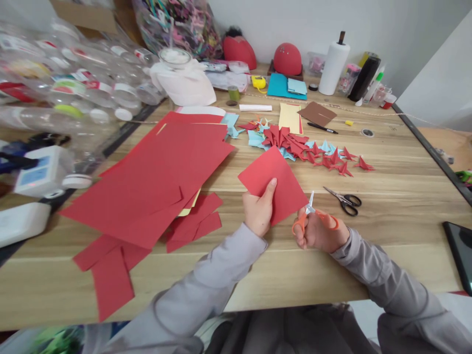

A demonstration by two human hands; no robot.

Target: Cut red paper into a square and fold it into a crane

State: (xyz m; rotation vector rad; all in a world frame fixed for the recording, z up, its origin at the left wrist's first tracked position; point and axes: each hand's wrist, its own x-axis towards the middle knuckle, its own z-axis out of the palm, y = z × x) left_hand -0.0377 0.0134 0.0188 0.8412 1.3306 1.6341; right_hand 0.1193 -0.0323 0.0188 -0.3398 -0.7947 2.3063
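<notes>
Head view: the left hand holds a square red sheet above the front middle of the worktop, its fingers closed on the near edge, thumb flat on top; this grip presumably steadies the sheet while leaving its right-hand corner exposed. At that corner is a pair of orange scissors, carried by the right hand with fingers curled about the spread handles, blades pointing away from the body; whether the blades touch the paper cannot be told. A pair of black scissors lies just beyond the right hand, the nearest obstacle on that side. Directly behind the sheet, a cluster of folded red and light-blue paper pieces limits room at the far side. To the left, large red sheets overlap in a stack, probably kept there within the left arm's reach, with red offcuts at its near edge. Farther back lie a brown sheet, a black pen and a yellow tape measure; clear plastic bottles crowd the left margin.
</notes>
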